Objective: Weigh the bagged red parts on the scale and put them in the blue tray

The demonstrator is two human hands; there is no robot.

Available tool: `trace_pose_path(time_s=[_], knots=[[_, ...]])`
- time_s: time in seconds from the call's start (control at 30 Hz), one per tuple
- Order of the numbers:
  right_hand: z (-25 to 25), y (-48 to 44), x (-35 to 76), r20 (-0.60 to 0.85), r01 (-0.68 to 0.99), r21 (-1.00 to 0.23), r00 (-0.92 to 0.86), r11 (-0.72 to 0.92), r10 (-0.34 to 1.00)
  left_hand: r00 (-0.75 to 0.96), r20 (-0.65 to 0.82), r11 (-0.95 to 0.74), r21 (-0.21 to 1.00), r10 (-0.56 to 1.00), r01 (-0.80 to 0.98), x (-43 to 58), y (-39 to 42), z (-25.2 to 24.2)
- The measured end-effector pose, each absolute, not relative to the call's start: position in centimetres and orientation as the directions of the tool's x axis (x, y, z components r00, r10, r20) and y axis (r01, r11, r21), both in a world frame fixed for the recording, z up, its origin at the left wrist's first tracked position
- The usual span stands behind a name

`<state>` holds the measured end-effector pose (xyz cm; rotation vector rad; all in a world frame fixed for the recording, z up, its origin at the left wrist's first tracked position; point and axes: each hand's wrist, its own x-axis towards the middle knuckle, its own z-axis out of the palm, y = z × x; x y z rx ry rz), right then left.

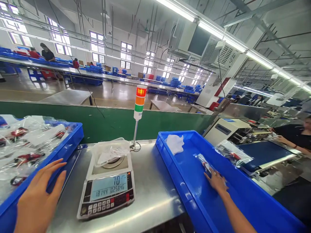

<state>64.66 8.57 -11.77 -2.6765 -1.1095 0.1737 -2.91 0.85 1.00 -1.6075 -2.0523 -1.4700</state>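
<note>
The left hand is flat and open, its fingers loosely spread and holding nothing. They lie against the near wall of the left blue tray, which is heaped with clear bags with red parts inside.

The right hand reaches into the right blue tray, its fingers slightly curled and pointing up and to the left. Their tips meet the end of a small clear bag with a red part inside. I cannot tell whether they are pinching it or only touching it. The bag lies on the tray floor near the middle, its long axis running from upper left to lower right, roughly in line with the hand.

A crumpled white bag sits in the tray's far corner, and a larger clear bag lies across the tray's far rim.

Between the trays, a digital scale stands on the steel worktop, with a clear bag on its pan. Behind it rises a stack light, its red section lit. To the right, a co-worker's arm reaches over a machine.
</note>
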Motion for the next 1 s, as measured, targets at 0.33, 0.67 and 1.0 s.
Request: trace_pose_path(time_s=[0.33,0.67,1.0], knots=[[-8.0,8.9,62.0,-0.021,0.848,-0.162,0.508,-0.504,0.861,-0.161,0.617,-0.264,0.538,0.770,0.801,2.6,4.9,2.0],[0.2,7.6,54.8,0.188,0.852,-0.518,0.204,-0.080,0.961,0.138,0.545,-0.469,0.535,0.827,0.703,7.6,10.9,-0.9],[6.4,12.4,27.6,0.444,0.632,-0.353,-0.536,0.690,0.718,-0.706,0.396,-0.244,0.918,0.587,0.312,1.1,13.6,3.7]])
